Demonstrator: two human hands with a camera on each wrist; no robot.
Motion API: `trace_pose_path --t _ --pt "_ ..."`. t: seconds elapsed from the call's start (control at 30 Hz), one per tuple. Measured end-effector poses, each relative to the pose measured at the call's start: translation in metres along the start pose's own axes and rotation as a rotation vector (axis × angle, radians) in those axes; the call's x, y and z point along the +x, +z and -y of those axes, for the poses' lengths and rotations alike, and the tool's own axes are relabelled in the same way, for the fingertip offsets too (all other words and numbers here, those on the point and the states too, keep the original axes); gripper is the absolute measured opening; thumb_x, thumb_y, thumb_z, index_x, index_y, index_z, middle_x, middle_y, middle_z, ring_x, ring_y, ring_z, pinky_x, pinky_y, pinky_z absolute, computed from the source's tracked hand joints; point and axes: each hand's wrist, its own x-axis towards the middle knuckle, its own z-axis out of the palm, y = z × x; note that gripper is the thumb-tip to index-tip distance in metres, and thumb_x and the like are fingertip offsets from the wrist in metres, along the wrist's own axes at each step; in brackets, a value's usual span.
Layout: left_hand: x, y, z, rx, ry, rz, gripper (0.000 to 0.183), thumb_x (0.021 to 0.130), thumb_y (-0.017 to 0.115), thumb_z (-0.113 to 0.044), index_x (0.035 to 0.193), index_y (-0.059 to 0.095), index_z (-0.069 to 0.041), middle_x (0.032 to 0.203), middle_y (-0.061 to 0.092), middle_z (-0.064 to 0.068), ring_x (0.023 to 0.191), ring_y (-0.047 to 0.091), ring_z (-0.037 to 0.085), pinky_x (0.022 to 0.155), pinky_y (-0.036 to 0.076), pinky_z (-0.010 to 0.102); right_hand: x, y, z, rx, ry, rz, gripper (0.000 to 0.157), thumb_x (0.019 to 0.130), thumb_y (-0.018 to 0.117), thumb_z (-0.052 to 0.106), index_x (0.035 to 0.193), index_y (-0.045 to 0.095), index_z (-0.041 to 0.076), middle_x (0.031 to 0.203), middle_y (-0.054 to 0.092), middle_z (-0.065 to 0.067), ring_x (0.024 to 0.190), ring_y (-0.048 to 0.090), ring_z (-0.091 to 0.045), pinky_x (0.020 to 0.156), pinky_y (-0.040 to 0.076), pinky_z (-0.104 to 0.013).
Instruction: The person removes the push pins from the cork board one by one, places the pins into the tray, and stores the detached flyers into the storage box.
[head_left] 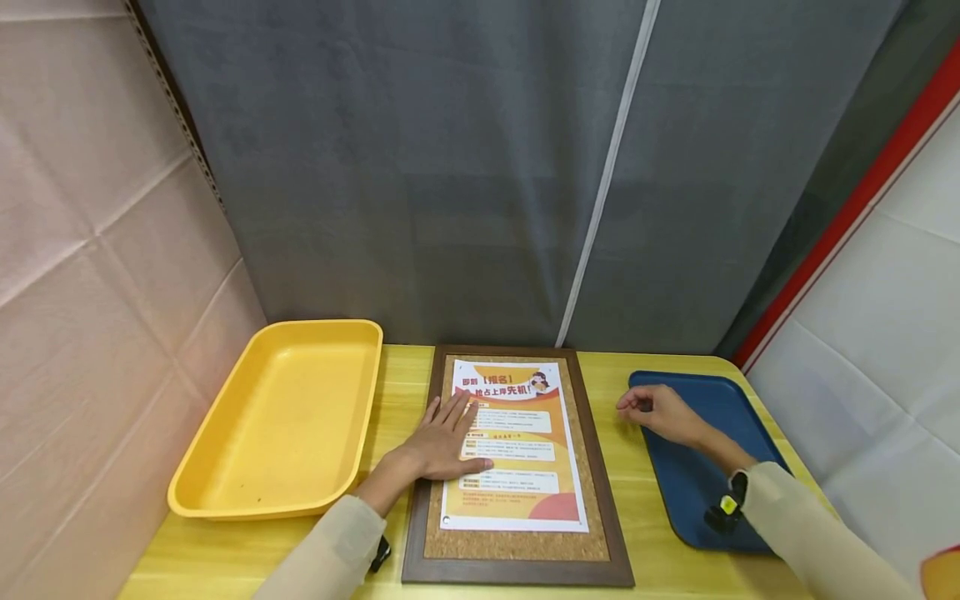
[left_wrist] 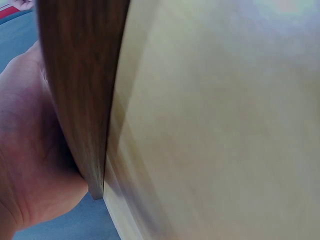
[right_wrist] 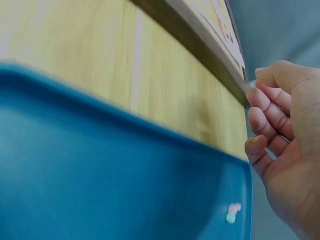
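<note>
A printed orange-and-white poster (head_left: pixel 517 500) lies on a cork board (head_left: pixel 517 546) with a brown wooden frame (head_left: pixel 517 572). My left hand (head_left: pixel 450 437) rests flat on the poster's left side, fingers spread, its wrist crossing the frame's left edge. In the left wrist view the heel of that hand (left_wrist: pixel 35 165) is beside the dark frame (left_wrist: pixel 82 75). My right hand (head_left: pixel 660 410) hovers over the far left corner of a blue tray (head_left: pixel 697 483), fingers curled and thumb close to the index fingertip. I cannot tell whether anything small is between them.
Small pink and mint pieces (right_wrist: pixel 233 212) lie in the tray's far corner in the right wrist view. A yellow tray (head_left: pixel 300 417) stands left of the board on the wooden table (head_left: pixel 630 533). Behind the table hangs a grey curtain (head_left: pixel 420 183); pale panels (head_left: pixel 97 275) flank it.
</note>
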Motion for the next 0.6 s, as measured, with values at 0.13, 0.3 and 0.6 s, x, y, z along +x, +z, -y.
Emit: trace_pose_path --t 0.13,0.3,0.6 --pt "0.0 -0.002 -0.001 0.01 0.001 -0.002 0.107 0.1 0.046 -0.076 0.17 0.011 -0.003 0.177 0.004 0.019 0.164 0.005 0.036 0.13 0.005 0.062 0.002 0.009 0.01 0.001 -0.045 0.013 0.007 0.1 0.073 0.008 0.098 0.077 0.002 0.086 0.071 0.0 0.073 0.056 -0.006 0.064 0.049 -0.024" --pt "0.0 -0.002 -0.001 0.013 0.006 -0.001 0.107 0.1 0.045 -0.077 0.17 0.011 -0.004 0.178 0.004 0.019 0.164 0.005 0.036 0.13 0.005 0.062 0.005 0.02 0.026 0.037 -0.087 0.058 0.005 0.099 0.074 0.007 0.099 0.078 0.004 0.085 0.071 0.001 0.073 0.057 -0.006 0.063 0.048 -0.025" --pt "0.001 0.001 0.0 0.022 0.0 -0.005 0.107 0.1 0.045 -0.077 0.171 0.009 -0.005 0.178 0.004 0.017 0.165 0.006 0.035 0.13 0.004 0.062 0.008 0.041 0.053 0.094 -0.104 0.156 0.008 0.097 0.077 0.01 0.102 0.078 0.004 0.087 0.07 0.004 0.076 0.058 -0.006 0.065 0.05 -0.023"
